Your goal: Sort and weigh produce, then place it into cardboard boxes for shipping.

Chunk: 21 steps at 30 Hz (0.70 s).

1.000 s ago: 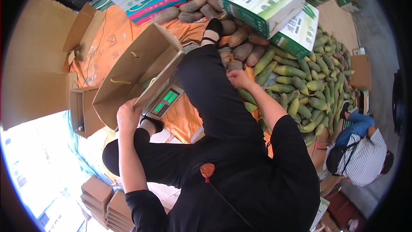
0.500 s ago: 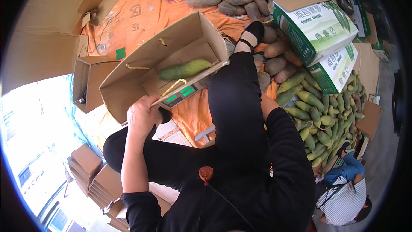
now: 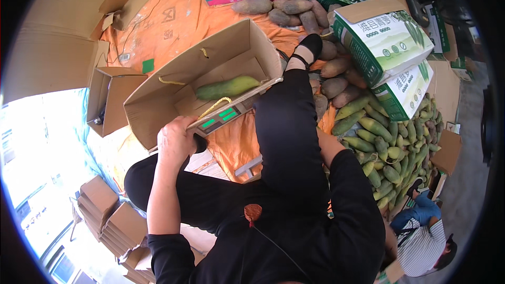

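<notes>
The left hand [image 3: 176, 139] grips the near edge of the open cardboard box [image 3: 210, 81], fingers curled over it, just as half a second ago. The box sits on a scale [image 3: 223, 117] with a green display, a green radish [image 3: 227, 88] lying inside as before. The right hand is hidden behind the leg; its state cannot be told. Farther right, the radish pile [image 3: 389, 152] has shifted lower in view.
</notes>
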Tool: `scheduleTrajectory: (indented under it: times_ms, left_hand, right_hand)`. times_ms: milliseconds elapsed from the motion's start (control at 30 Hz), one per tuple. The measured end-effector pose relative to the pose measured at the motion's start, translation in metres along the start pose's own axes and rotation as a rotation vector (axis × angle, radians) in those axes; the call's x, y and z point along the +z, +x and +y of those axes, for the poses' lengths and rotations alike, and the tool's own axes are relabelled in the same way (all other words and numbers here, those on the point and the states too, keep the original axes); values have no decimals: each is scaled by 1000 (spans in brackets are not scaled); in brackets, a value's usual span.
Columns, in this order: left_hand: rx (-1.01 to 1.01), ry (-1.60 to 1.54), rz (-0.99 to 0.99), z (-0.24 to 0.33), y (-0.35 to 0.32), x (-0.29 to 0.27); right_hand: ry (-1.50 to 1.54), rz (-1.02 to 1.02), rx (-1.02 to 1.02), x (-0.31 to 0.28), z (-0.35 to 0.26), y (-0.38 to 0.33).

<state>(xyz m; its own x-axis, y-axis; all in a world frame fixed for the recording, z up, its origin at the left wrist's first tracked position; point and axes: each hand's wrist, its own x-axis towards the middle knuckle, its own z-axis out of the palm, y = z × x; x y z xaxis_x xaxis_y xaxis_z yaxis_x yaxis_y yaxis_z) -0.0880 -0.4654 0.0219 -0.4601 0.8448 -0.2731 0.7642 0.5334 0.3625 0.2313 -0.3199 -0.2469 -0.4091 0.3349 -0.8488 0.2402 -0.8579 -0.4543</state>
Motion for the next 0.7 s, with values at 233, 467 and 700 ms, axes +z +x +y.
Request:
scheduleTrajectory:
  times_ms: [233, 467, 700]
  left_hand:
    - [3, 55, -10, -5, -7, 0]
    - [8, 75, -20, -6, 0, 5]
    - [6, 21, -44, -2, -1, 0]
  right_hand:
    - [-204, 192, -59, -31, -27, -58]
    - [-432, 341, -1009, -25, -148, -153]
    - [-437, -205, -1387, 137, -262, -248]
